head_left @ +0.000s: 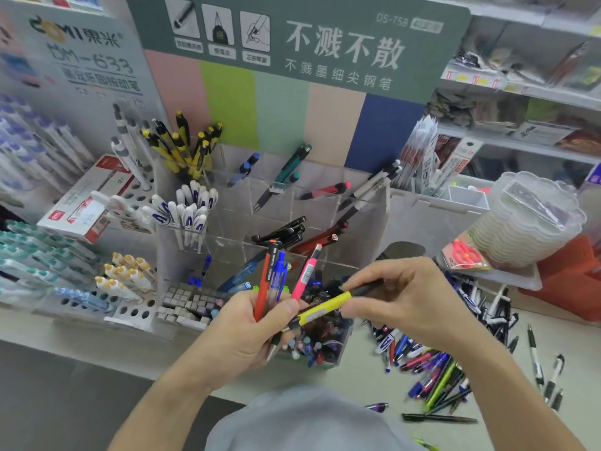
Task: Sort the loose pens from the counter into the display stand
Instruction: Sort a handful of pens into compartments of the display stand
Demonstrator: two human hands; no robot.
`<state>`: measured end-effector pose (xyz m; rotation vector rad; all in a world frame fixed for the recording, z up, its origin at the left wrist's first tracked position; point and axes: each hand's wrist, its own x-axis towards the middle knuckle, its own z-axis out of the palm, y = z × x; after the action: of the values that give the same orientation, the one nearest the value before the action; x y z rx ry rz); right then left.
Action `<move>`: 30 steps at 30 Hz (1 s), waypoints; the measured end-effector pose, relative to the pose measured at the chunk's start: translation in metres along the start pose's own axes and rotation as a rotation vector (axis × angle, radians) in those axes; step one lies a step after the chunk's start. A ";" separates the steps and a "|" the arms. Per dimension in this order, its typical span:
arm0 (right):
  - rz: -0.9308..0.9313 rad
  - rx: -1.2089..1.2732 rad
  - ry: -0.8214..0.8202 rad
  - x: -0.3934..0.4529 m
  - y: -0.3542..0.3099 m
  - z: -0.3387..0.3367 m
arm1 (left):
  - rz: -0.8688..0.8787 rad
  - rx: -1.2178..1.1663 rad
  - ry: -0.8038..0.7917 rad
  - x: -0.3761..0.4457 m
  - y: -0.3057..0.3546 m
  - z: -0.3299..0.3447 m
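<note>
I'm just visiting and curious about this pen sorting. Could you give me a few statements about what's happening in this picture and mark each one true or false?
1. The left hand holds several pens upright, among them a red pen and a pink pen. True.
2. The right hand is empty. False: its fingers pinch a yellow and black pen.
3. The loose pens lie on the counter to the person's right. True.
4. The clear display stand has no pens in it yet. False: several compartments already hold pens.
5. The yellow-capped pens stand in a back left compartment of the stand. True.
</note>
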<state>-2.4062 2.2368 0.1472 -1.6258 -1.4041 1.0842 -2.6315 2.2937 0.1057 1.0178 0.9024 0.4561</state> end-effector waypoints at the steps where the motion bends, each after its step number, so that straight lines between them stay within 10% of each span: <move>1: 0.015 -0.091 -0.069 -0.001 0.001 -0.006 | 0.002 0.054 0.000 -0.001 0.004 -0.001; 8: -0.566 -0.885 -0.079 0.017 0.007 0.024 | 0.106 0.216 0.106 0.005 0.015 -0.006; 17: -0.688 -0.176 0.275 0.123 -0.099 0.059 | 0.507 -0.057 0.508 0.001 0.043 -0.050; 27: -0.566 -0.654 0.253 0.207 -0.112 0.094 | 0.537 -0.049 0.566 0.010 0.052 -0.066; 30: -0.683 -0.432 0.407 0.162 -0.104 0.083 | 0.504 0.016 0.571 0.010 0.053 -0.061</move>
<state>-2.5139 2.4125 0.1876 -1.3553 -1.7775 0.0538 -2.6719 2.3587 0.1344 1.1511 1.1482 1.2086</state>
